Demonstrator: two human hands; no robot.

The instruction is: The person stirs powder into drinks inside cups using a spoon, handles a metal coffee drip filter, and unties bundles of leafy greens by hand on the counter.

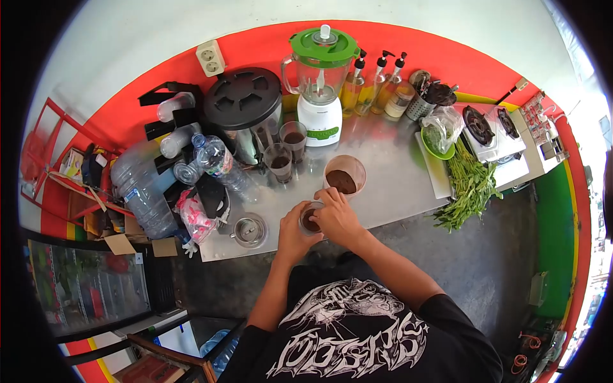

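Bare grey metal across the surface (399, 182), with a slanting near edge just in front of the body. Toward the back edge, left of centre: a black-lidded dispenser (242, 112), then a white-and-green blender (319, 121) with jug and lid on. Nearer the near edge, roughly mid-length: a wide clear tub (359, 169), mouth up, with brown powder (340, 182) in the bottom.

Left hand (297, 228) wrapped round the side of a small glass (310, 223); right hand (338, 217) across the top with bent fingers, near the tub. Cannot tell whether pinching the rim or something inside.

Judged part-way along: in two tumblers (280, 165), toward the back edge between dispenser and blender, brown contents already; in the small glass, brown contents too; in the tub, more powder left. Fill levels hard to read.

Small glass close to the near edge, below the tub; cannot tell if resting or lifted. Mouth pointing up toward the camera, long axis near upright and much foreshortened. Any slight lean hidden behind the fingers.
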